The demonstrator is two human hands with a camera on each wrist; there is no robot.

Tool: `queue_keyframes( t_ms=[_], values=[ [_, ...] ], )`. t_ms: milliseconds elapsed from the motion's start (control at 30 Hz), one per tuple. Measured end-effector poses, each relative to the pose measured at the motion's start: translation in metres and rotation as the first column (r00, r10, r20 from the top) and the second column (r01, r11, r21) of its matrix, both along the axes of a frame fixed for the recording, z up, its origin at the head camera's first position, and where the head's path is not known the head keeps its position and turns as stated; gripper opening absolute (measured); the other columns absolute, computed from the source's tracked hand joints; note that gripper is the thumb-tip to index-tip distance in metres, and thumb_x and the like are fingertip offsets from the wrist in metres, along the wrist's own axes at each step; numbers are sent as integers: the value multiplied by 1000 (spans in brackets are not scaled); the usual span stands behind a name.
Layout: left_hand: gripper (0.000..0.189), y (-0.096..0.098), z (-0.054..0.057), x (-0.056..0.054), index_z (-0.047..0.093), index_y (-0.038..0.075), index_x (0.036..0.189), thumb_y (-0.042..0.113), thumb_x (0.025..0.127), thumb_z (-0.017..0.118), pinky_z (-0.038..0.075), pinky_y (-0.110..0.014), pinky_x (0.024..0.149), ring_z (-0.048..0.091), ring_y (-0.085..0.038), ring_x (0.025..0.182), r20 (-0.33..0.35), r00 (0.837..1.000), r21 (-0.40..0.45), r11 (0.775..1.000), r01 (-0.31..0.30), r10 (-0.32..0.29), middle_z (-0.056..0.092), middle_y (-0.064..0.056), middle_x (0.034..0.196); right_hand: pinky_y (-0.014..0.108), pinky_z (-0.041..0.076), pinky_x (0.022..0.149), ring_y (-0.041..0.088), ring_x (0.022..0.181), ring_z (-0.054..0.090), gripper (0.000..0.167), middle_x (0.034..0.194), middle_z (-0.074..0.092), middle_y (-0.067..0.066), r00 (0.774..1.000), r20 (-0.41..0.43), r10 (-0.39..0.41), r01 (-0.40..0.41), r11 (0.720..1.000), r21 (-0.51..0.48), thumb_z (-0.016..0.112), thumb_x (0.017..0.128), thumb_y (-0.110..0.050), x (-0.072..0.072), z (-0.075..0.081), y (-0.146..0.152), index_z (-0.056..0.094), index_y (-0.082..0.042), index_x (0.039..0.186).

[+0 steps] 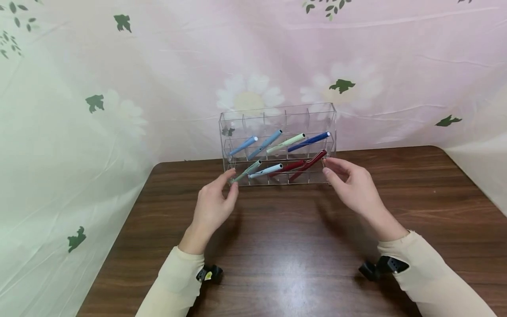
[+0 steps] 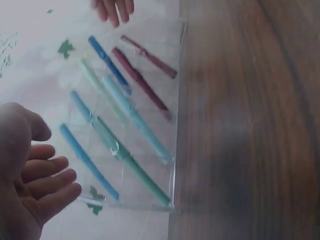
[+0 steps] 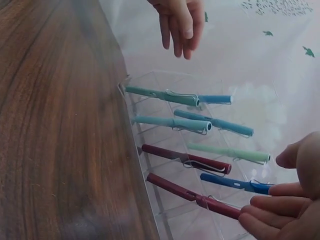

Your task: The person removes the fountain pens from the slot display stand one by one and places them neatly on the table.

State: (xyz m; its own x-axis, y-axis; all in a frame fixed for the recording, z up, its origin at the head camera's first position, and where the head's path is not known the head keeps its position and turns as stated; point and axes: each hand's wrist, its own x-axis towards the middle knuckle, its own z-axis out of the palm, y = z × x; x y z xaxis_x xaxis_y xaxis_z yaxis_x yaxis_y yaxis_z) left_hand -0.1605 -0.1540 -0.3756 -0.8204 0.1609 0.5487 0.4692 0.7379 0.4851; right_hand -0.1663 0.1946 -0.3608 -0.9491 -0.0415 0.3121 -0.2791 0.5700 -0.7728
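Observation:
A clear divided pen rack [image 1: 277,115] stands at the back of the table with several slanted pens in two rows. The upper row has a light blue pen [image 1: 243,146], a pale green pen [image 1: 286,143] and a dark blue pen [image 1: 309,141]. Lower down are a green pen [image 1: 247,171], a pale blue pen [image 1: 265,171] and a dark red pen [image 1: 308,166]. My left hand [image 1: 214,202] is at the rack's left end, thumb apart from loosely bent fingers [image 2: 52,180]. At the right end is my right hand [image 1: 354,185], its relaxed fingers [image 3: 272,215] overlapping the red pen's end in the right wrist view.
The dark wooden table [image 1: 285,246] reaches back to a pale floral cloth [image 1: 178,79], which hangs right behind the rack and along the sides. Small black cameras [image 1: 386,266] are strapped at both wrists over cream sleeves [image 1: 431,277].

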Motion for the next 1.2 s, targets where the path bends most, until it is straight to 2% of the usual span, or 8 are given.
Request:
queue_keyframes(
  t_ms=[67, 133, 233, 333, 433, 700, 1000, 1200],
  values=[
    [31, -4, -1, -5, 75, 2, 131, 8, 101, 69, 38, -25, 48, 51, -9, 49, -66, 997, 32, 999, -26, 28, 83, -16, 105, -3, 46, 85, -10, 103, 70, 40, 133, 74, 27, 1000, -21, -10, 9, 999, -52, 66, 108, -18, -4, -1, 1, 68, 7, 139],
    [26, -8, -2, -10, 77, 0, 124, 7, 100, 69, 40, -27, 50, 62, -18, 57, -124, 991, 63, 997, -46, 53, 83, -15, 101, -2, 47, 85, -25, 95, 59, 35, 128, 76, 27, 999, -38, -18, 14, 996, -86, 66, 107, -14, -8, -2, 2, 70, 7, 135],
    [20, -13, -3, -16, 79, -1, 115, 7, 101, 69, 49, -34, 53, 74, -26, 71, -170, 982, 105, 992, -65, 82, 82, -14, 91, -1, 48, 83, -25, 91, 60, 33, 126, 77, 27, 999, -39, -20, 16, 994, -108, 66, 106, -11, -14, -3, 4, 71, 8, 132],
    [18, -16, -5, -20, 79, -2, 110, 8, 101, 67, 59, -45, 63, 77, -30, 76, -168, 981, 129, 989, -75, 97, 82, -15, 90, 0, 49, 82, -24, 91, 61, 33, 126, 77, 26, 1000, -21, -22, 19, 993, -115, 67, 106, -11, -20, -6, 7, 71, 7, 133],
    [19, -18, -7, -25, 77, -3, 112, 9, 101, 68, 64, -51, 78, 79, -32, 86, -123, 987, 139, 987, -82, 99, 81, -17, 97, 0, 49, 83, -23, 92, 61, 34, 128, 76, 26, 1000, -5, -23, 23, 993, -115, 67, 106, -11, -25, -9, 9, 70, 7, 134],
    [27, -24, -10, -35, 73, -5, 124, 10, 102, 68, 62, -54, 92, 77, -38, 104, 31, 990, 194, 971, -140, 136, 78, -22, 117, -2, 46, 83, -26, 93, 57, 40, 132, 74, 28, 998, 50, -48, 53, 993, -109, 67, 108, -20, -33, -14, 9, 69, 7, 138],
    [41, -32, -17, -52, 65, -5, 139, 18, 106, 66, 56, -54, 108, 72, -38, 124, 234, 962, 209, 960, -188, 138, 74, -22, 135, -2, 47, 80, -24, 91, 57, 43, 133, 74, 26, 992, 91, -89, 100, 988, -119, 68, 107, -24, -38, -19, 3, 69, 5, 140],
    [42, -31, -22, -63, 62, -6, 143, 16, 107, 65, 57, -51, 111, 71, -39, 128, 307, 948, 259, 951, -170, 86, 71, -23, 139, 2, 52, 79, -21, 88, 64, 51, 138, 67, 33, 990, 126, -57, 85, 969, -233, 65, 108, -17, -42, -22, -1, 56, 12, 149]
  ],
)
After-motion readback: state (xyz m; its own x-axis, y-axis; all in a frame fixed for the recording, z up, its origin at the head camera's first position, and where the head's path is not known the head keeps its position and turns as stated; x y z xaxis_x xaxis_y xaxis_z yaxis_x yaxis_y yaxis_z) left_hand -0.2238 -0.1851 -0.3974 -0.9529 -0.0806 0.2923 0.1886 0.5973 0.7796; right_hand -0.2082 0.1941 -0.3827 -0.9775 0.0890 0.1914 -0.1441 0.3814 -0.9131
